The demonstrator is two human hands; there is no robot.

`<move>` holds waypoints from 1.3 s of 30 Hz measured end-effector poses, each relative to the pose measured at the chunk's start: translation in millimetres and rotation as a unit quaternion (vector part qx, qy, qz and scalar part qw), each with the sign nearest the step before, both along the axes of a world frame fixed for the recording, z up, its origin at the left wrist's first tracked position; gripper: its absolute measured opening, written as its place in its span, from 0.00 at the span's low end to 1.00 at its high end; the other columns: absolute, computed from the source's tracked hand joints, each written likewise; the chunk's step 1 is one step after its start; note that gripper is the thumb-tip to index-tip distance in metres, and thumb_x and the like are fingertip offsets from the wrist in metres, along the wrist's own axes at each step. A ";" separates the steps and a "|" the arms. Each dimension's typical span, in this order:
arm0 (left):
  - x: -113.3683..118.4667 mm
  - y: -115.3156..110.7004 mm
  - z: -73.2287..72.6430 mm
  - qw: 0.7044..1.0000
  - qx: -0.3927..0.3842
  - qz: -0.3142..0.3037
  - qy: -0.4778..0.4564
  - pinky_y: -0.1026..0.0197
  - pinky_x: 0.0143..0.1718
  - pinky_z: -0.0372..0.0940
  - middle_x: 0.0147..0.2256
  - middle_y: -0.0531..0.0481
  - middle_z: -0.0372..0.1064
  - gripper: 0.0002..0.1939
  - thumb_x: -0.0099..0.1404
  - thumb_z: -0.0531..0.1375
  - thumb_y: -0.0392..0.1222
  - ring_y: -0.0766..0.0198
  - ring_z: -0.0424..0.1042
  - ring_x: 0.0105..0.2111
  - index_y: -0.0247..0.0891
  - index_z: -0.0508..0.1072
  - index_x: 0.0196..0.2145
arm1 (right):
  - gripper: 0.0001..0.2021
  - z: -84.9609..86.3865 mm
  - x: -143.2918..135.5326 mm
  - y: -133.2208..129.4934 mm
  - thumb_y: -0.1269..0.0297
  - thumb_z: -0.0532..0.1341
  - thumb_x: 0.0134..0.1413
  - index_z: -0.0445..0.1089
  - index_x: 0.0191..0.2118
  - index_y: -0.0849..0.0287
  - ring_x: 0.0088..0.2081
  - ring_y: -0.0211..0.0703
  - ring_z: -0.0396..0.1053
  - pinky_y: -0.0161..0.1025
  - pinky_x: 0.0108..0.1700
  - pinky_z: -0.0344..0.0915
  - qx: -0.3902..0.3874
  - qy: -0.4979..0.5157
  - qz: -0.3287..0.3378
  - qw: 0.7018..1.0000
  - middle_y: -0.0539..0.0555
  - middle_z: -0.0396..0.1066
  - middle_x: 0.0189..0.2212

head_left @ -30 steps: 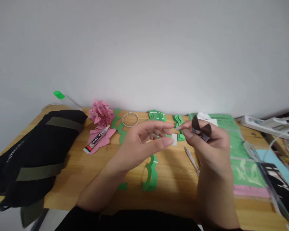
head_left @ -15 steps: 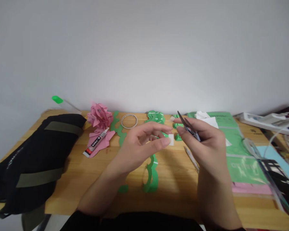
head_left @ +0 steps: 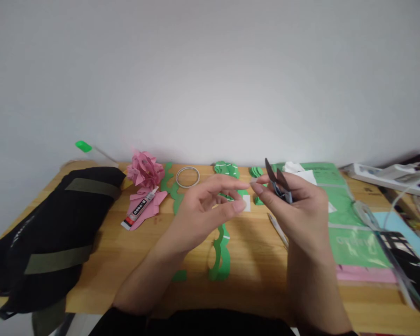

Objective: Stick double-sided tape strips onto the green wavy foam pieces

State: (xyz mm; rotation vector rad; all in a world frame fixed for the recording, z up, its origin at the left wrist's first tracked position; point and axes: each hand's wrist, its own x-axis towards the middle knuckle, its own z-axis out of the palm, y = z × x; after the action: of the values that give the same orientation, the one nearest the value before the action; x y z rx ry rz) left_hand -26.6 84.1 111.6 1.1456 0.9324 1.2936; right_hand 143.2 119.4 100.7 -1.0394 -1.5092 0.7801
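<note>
Above the middle of the wooden surface (head_left: 255, 280), the two hands face each other, their fingertips close together. On the left hand (head_left: 198, 217), thumb and index finger stand apart, the index tip reaching just beside the other thumb; a small white piece (head_left: 247, 203) sits at the left thumb's tip, and I cannot tell whether a finger behind clamps it. The right hand (head_left: 303, 212) wraps its fingers around scissors (head_left: 283, 181), blades spread and pointing up and away, while its thumb and index finger pinch a tiny pale piece (head_left: 254, 180).

Just beyond the fingertips lie stacked green pieces (head_left: 256, 171), and left of these a cluster of green scalloped shapes (head_left: 227, 169) marked with white strips. Nearer the person, a curved green cutout (head_left: 224, 266) rests between the forearms. A pen (head_left: 277, 228) lies just left of the right wrist.

Farther left are a thin ring (head_left: 177, 178), a wavy green strip (head_left: 178, 199) partly behind the left hand, a pink paper flower (head_left: 145, 169), and a B-7000 tube (head_left: 140, 208) on flat pink paper (head_left: 157, 204). A black bag (head_left: 56, 228) covers the left end. On the right lie a green package (head_left: 357, 249), crumpled white paper (head_left: 306, 175) and a white power strip (head_left: 371, 178).
</note>
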 end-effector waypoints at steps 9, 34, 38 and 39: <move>2.1 0.1 -3.5 0.999 -0.012 0.001 -0.031 0.60 0.39 0.67 0.41 0.48 0.75 0.11 0.57 0.68 0.39 0.63 0.71 0.38 0.44 0.81 0.40 | 0.03 0.8 0.0 -0.2 0.70 0.70 0.47 0.78 0.29 0.54 0.24 0.38 0.71 0.35 0.26 0.70 -0.011 0.003 0.015 1.000 0.47 0.75 0.23; -1.4 3.3 -2.3 0.987 -0.086 -0.035 -0.128 0.59 0.40 0.65 0.39 0.50 0.76 0.10 0.53 0.69 0.42 0.63 0.68 0.35 0.44 0.83 0.36 | 0.10 2.3 -1.3 -1.3 0.67 0.72 0.44 0.82 0.36 0.51 0.21 0.34 0.63 0.34 0.24 0.64 -0.052 0.037 0.001 0.998 0.46 0.71 0.21; -3.2 4.7 -2.0 0.980 -0.106 -0.069 -0.152 0.59 0.38 0.63 0.39 0.49 0.75 0.11 0.52 0.70 0.42 0.63 0.68 0.35 0.44 0.83 0.36 | 0.04 2.4 1.1 0.1 0.65 0.71 0.48 0.81 0.33 0.51 0.20 0.32 0.58 0.32 0.23 0.59 -0.064 0.057 0.021 0.996 0.45 0.67 0.20; -3.6 5.4 -2.5 0.976 -0.111 -0.087 -0.166 0.59 0.37 0.63 0.39 0.48 0.75 0.12 0.51 0.70 0.43 0.63 0.68 0.34 0.43 0.82 0.36 | 0.04 1.8 2.2 0.6 0.63 0.71 0.48 0.80 0.33 0.51 0.19 0.31 0.55 0.32 0.22 0.57 -0.070 0.063 0.029 0.995 0.45 0.65 0.19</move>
State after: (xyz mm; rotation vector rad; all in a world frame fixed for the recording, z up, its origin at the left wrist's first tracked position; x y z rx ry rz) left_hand -30.2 89.6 109.1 0.7892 0.6909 1.1606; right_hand 145.3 120.0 102.5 -1.0328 -1.3975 0.9871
